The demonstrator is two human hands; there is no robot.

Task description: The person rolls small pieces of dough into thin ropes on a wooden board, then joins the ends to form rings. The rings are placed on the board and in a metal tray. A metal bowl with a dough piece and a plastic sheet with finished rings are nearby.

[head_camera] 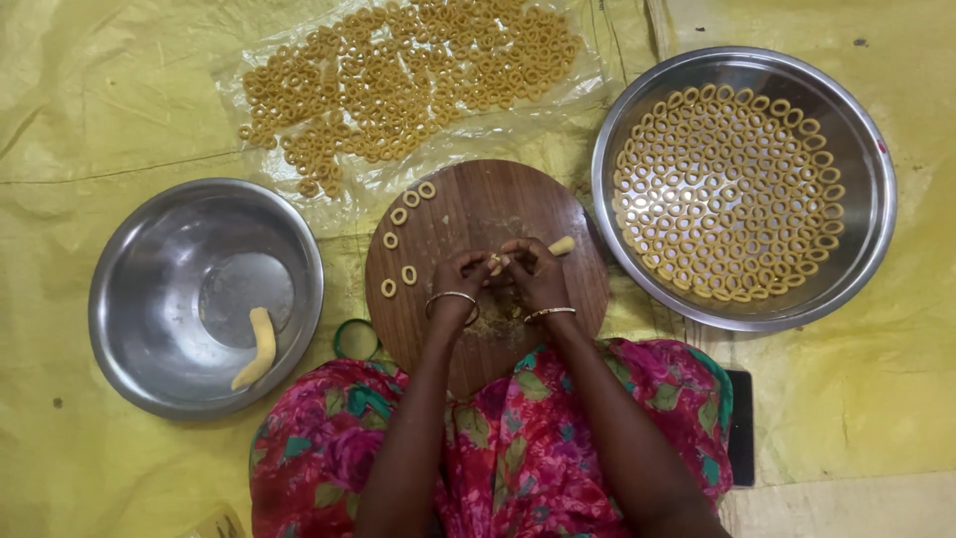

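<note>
Over a round wooden board (478, 214), left hand (460, 284) and right hand (533, 274) pinch a dough strip (558, 246) between closed fingertips; clear plastic sheet (398, 164) of dough rings (398, 70) lies beyond.

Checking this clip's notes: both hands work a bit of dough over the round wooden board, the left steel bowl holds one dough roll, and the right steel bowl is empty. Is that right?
Not quite. The head view shows the right steel bowl filled with rows of dough rings, not empty. The rest holds: left hand and right hand work dough over the wooden board, and the left steel bowl holds one dough roll.
</note>
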